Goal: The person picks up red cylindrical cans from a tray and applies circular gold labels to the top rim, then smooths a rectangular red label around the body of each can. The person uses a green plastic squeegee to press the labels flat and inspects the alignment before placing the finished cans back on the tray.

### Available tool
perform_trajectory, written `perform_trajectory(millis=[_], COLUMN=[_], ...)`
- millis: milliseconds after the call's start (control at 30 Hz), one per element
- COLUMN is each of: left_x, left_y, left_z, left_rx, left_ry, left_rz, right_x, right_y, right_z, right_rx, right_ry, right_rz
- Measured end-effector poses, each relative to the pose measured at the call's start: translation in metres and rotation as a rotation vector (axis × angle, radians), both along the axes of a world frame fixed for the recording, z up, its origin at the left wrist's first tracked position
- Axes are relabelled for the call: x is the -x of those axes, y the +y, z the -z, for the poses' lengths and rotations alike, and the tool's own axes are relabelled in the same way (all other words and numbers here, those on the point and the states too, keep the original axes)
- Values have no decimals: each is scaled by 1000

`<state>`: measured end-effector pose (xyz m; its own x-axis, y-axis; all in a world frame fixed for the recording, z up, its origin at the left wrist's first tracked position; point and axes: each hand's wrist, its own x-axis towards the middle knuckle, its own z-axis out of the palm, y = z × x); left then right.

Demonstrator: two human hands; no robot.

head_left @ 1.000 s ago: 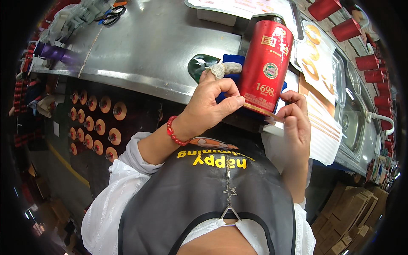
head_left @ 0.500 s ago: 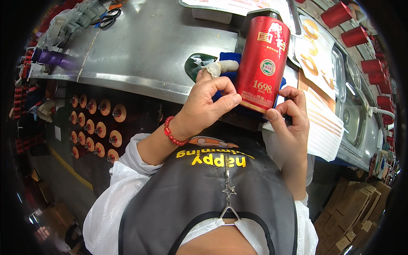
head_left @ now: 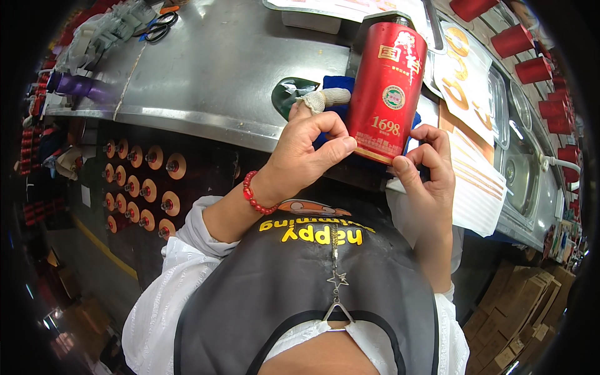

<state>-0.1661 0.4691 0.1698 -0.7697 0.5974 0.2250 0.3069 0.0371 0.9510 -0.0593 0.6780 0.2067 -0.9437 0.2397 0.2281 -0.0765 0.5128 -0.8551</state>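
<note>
A red bottle with gold and white markings lies tilted on a blue cloth at the bench edge, its dark neck pointing away from me. Around its base runs a narrow gold strip. My left hand is closed at the lower left corner, thumb pressed to the base. One of its fingers wears a whitish fabric finger cover and lies along the bottle's side. My right hand grips the lower right corner between thumb and bent fingers. The bottle's underside is hidden.
Left of the bottle sits a dark green glossy piece. Sheets with gold strips and gold curved labels lie to the right, before a metal sink. Red bottles line the far right. Scissors rest at the far left.
The row of red bottles at the far right has shifted along its line. My hands and the held bottle are almost unmoved.
</note>
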Motion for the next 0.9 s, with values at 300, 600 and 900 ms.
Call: perform_trajectory(millis=[300,600,900], left_x=[-3,-3,-3], left_y=[2,5,5], left_z=[2,0,-4], left_rx=[-3,1,-47], left_ry=[47,166,122], left_rz=[-50,-95,-60], right_x=[0,1,-1], right_y=[1,2,3], right_z=[1,2,2], right_rx=[11,-2,41], right_ry=[-4,-17,-53], right_rz=[-4,-15,-18])
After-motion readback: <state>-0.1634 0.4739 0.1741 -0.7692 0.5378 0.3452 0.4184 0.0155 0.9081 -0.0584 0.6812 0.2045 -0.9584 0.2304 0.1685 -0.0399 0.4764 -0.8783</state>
